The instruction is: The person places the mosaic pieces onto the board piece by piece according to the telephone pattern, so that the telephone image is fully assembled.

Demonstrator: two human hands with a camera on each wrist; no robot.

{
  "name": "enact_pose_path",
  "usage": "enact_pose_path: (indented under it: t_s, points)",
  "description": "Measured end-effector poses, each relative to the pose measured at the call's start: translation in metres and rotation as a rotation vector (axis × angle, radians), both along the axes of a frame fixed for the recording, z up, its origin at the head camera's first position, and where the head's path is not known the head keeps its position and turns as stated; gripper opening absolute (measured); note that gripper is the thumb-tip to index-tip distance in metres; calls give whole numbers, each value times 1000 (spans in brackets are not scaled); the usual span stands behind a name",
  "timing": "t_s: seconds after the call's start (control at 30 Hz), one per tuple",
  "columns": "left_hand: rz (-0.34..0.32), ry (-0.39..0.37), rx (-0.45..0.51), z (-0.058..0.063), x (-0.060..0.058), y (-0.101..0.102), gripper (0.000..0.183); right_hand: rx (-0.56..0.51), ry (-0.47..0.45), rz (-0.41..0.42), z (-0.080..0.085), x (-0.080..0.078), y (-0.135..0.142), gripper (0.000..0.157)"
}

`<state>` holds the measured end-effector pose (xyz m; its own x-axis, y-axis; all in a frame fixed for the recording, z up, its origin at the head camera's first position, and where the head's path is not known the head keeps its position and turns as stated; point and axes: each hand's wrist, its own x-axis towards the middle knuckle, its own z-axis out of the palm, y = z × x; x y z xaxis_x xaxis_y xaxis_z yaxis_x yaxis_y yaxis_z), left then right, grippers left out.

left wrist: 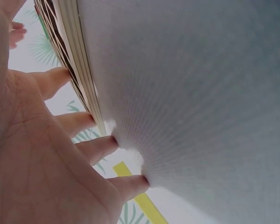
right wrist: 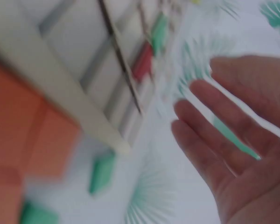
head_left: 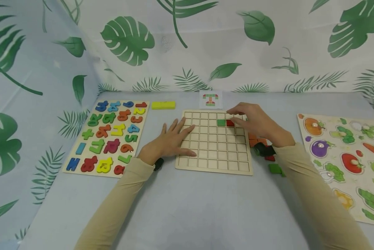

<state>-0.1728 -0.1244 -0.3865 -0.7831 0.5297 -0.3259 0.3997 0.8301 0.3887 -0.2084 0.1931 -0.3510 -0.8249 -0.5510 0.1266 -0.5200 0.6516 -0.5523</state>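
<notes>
A pale wooden grid board (head_left: 213,146) lies at the middle of the table. In its upper right part sit a green tile (head_left: 221,122) and a red tile (head_left: 230,123), side by side in neighbouring squares. My left hand (head_left: 168,140) rests at the board's left side, fingers spread, some fingertips against the edge in the left wrist view. Above the red tile hovers my right hand (head_left: 257,119). The right wrist view shows its fingers (right wrist: 210,126) loosely extended with nothing between them, apart from the red tile.
Beyond the board lies a card (head_left: 210,100) with a tile pattern. Orange tiles (head_left: 253,139) and green tiles (head_left: 275,168) lie right of it, partly under my right wrist. A number board (head_left: 94,134) and yellow block (head_left: 163,105) are left; a vegetable puzzle (head_left: 336,147) is right.
</notes>
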Motion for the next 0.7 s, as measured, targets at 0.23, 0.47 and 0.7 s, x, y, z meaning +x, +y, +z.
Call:
enact_pose_path:
  t_s: [0.23, 0.47, 0.7]
  points:
    - [-4, -4, -7, 1, 0, 1, 104, 65, 6, -18, 21, 8, 39, 29]
    - [-7, -8, -5, 0, 0, 2, 104, 200, -124, -60, 25, 14, 72, 29]
    - [-9, -1, -6, 0, 1, 1, 103, 242, -231, -94, 19, 14, 88, 31]
